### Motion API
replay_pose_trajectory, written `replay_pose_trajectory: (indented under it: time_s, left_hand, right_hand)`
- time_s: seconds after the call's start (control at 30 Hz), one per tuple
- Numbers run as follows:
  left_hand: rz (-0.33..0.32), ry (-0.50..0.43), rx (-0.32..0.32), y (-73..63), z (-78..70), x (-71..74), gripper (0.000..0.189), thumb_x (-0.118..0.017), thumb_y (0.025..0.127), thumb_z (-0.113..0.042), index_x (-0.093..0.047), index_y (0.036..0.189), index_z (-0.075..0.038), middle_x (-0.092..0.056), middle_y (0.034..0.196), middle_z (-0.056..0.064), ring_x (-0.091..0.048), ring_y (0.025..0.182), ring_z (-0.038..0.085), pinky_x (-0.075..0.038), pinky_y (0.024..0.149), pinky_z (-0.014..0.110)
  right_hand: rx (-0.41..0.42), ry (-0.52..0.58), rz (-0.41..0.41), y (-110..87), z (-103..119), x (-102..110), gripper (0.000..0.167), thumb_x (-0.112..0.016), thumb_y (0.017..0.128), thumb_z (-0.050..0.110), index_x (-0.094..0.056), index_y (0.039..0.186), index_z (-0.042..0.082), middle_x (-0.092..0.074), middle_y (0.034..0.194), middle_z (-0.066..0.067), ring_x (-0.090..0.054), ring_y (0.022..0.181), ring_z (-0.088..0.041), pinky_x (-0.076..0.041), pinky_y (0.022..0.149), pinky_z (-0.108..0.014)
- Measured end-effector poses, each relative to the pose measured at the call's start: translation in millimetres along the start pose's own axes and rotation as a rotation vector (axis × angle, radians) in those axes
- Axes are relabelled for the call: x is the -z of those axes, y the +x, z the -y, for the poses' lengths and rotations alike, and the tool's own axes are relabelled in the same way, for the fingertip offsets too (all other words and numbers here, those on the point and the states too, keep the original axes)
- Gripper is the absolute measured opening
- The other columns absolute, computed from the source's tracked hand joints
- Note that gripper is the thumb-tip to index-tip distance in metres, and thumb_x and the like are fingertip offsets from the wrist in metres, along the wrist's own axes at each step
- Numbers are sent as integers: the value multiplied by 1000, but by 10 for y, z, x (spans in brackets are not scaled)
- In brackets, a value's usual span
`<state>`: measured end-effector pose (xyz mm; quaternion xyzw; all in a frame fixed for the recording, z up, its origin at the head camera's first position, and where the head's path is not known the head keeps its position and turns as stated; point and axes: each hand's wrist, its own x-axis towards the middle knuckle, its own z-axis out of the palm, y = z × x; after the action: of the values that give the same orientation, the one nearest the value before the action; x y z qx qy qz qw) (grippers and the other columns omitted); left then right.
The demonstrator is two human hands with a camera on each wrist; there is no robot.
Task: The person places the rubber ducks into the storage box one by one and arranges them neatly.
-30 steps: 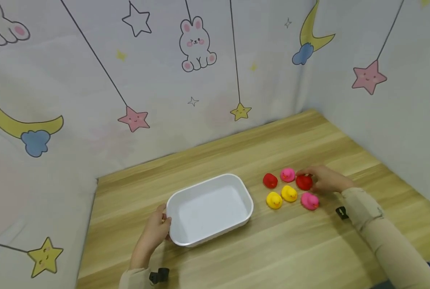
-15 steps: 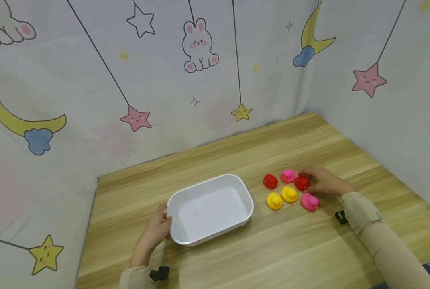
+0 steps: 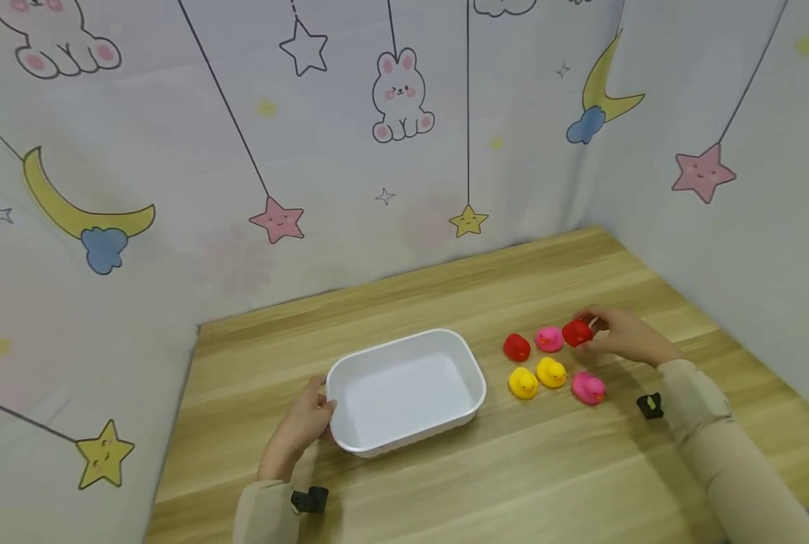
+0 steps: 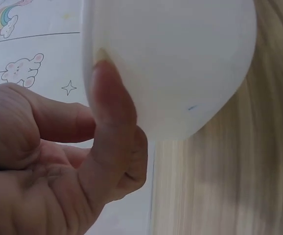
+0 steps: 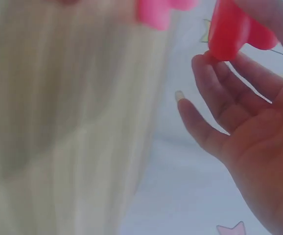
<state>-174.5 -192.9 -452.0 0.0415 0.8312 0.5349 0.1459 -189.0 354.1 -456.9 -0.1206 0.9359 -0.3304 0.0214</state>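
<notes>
A white rectangular plastic basin (image 3: 407, 393) stands on the wooden table, and my left hand (image 3: 304, 419) holds it by its left end. In the left wrist view the thumb lies along the basin wall (image 4: 180, 63), the other fingers curled at its edge. My right hand (image 3: 625, 336) pinches a red rubber duck (image 3: 576, 332) between thumb and fingertips, raised off the tabletop. Close by that hand are a pink duck (image 3: 549, 339) to the left and another pink duck (image 3: 588, 388) nearer the front. The right wrist view shows the gripped red duck (image 5: 228, 32) at its top edge.
Between basin and right hand sit a second red duck (image 3: 516, 347) and two yellow ducks, one (image 3: 523, 383) left of the other (image 3: 551, 372). Cloth walls (image 3: 350, 249) printed with stars, moons and rabbits border the table (image 3: 513, 483) at the back and sides.
My right hand has picked up the red duck from the table and lifted it slightly. The left hand keeps its hold on the basin. The head view has shifted a little.
</notes>
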Motion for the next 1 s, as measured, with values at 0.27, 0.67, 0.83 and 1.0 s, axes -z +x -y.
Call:
replay_pose_trajectory:
  time_s: [0.27,0.67,0.83,1.0]
  left_hand:
    - [47,-26,61,-22,-4,69,50,-45,99,9,-24,144,15,-60,100,33,-68,64,33,-61,51,38]
    - [49,-45,33,22,-54,70,47,-45,100,8,-27,142,14,-61,96,30,-66,61,30,-60,49,39]
    - [36,-32,9,3,-47,82,43,-45,98,9,-31,138,16,-62,91,31,-66,60,31,-59,47,39]
    - [30,-30,2,-36,-58,109,38,-46,96,9,-36,131,19,-61,88,29,-64,58,29,-60,49,41]
  right_hand:
    - [42,172,-28,196,264,68,47,-79,86,13,-59,125,-4,-69,113,-13,-63,99,-12,-54,80,-22]
    - [89,308,22,586,866,18,52,-79,86,12,-59,133,-2,-68,119,-14,-65,103,-14,-52,89,-18]
    - [90,349,64,757,1144,-131,55,-78,86,13,-57,135,-3,-67,122,-16,-63,110,-27,-54,89,-23]
    - [168,383,103,967,1377,-305,55,-79,85,11,-57,134,-4,-65,123,-17,-62,113,-33,-57,89,-26]
